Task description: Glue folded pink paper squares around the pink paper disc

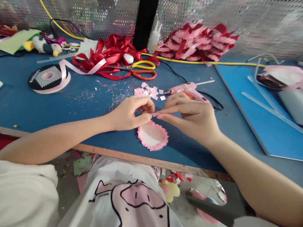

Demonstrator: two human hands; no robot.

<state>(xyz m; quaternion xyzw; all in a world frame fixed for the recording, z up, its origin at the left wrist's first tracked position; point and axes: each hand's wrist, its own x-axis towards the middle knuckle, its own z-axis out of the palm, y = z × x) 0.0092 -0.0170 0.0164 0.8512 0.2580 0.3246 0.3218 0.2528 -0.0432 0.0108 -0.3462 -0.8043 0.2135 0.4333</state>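
Note:
Between my fingertips is a small piece of pink ribbon [155,114]. My left hand [133,112] pinches it from the left, thumb and forefinger closed. From the right, my right hand [193,116] grips its other end between thumb and fingers. Just below them on the table lies a white oval [151,134] with a frilled pink edge. Beyond my hands is a small pile of cut pink ribbon squares [148,91]. A pink glue gun [187,90] rests behind my right hand, partly hidden by it.
Scissors [142,69] with yellow and orange handles lie by a heap of red ribbon [111,53]. A ribbon spool [49,77] is at the left. Pink-and-red frilled pieces [199,41] are piled at the back. Clear glue sticks [272,107] lie on a blue board [258,126] at right.

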